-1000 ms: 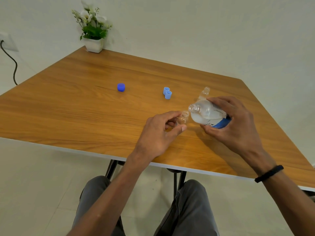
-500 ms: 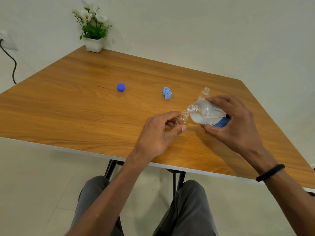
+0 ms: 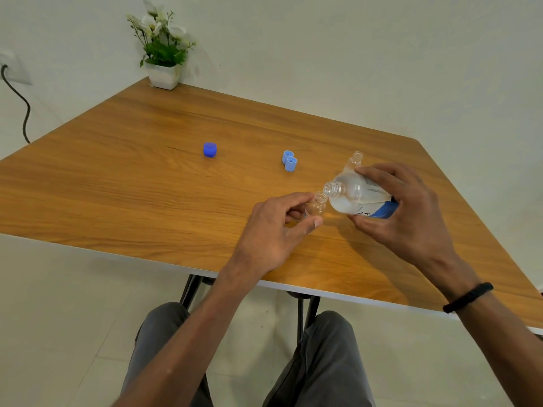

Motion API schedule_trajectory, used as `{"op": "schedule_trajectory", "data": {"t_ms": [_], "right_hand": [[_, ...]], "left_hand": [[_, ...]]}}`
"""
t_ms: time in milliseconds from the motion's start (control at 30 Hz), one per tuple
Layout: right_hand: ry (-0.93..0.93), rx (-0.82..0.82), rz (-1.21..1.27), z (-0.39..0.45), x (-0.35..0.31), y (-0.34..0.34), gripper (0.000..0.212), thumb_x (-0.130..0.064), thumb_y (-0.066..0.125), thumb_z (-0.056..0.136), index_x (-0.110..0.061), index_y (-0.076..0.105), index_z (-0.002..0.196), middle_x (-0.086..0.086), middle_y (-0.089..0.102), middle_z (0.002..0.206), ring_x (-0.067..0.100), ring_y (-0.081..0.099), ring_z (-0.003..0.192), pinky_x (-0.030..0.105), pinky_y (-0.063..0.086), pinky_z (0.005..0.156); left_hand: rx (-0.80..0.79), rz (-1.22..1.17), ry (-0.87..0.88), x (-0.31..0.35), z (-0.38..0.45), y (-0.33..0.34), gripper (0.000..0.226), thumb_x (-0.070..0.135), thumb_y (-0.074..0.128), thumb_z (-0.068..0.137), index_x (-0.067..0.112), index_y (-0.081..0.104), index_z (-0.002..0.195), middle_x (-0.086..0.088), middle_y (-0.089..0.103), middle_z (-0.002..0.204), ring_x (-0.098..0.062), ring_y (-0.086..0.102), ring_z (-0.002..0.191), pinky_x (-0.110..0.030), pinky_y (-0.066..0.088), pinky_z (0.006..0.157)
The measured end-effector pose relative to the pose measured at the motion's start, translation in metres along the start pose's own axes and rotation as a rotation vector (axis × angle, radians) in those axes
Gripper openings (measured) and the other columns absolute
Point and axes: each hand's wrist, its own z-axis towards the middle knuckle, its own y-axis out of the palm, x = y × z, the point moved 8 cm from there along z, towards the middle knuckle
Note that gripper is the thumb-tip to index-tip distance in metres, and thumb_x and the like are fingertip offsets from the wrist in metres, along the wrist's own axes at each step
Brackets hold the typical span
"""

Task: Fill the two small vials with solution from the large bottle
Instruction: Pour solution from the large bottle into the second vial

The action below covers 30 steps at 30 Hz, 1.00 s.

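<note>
- Nearest the near edge of the table (image 3: 123,183), the left hand (image 3: 273,227) has its thumb and fingers closed around a small clear vial (image 3: 316,205), held close to upright on or just above the wood; I cannot tell whether its base touches
- Just to its right, the right hand (image 3: 402,212) grips the large bottle (image 3: 357,196) around its blue-labelled body, tipped well over so the open neck points left, just above and beside the vial's mouth
- Judgement: this is the first pour being lined up; the held vial looks empty and no stream is visible
- Next move, as I judge it: bring the neck over the narrow mouth and tilt a little more, slowly, since the bottle's opening is wider than the vial's and a fast tilt would likely spill onto the table
- Behind the right hand, toward the right edge, the second vial (image 3: 354,161) stands uncapped, partly hidden by the bottle; I cannot tell its contents
- Further back near mid-table lie two light blue caps (image 3: 289,161), touching each other, and well to their left one darker blue cap (image 3: 210,149)
- At the far corner stands a potted plant (image 3: 161,54)
- Count: two vials, one bottle, three caps, one plant
</note>
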Motion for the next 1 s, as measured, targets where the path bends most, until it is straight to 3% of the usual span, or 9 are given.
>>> {"op": "schedule_trajectory", "data": {"t_ms": [1000], "right_hand": [[-0.026, -0.01, -0.002, 0.003, 0.001, -0.0008, 0.077, -0.017, 0.095, 0.074, -0.019, 0.064, 0.144, 0.001, 0.061, 0.136, 0.02, 0.054, 0.126, 0.047, 0.056, 0.098]], "left_hand": [[-0.008, -0.03, -0.016, -0.0029, 0.0001, 0.0017, 0.043, 0.032, 0.077, 0.093, 0.023, 0.07, 0.135, 0.007, 0.077, 0.103, -0.011, 0.07, 0.098, -0.033, 0.058, 0.093]]}}
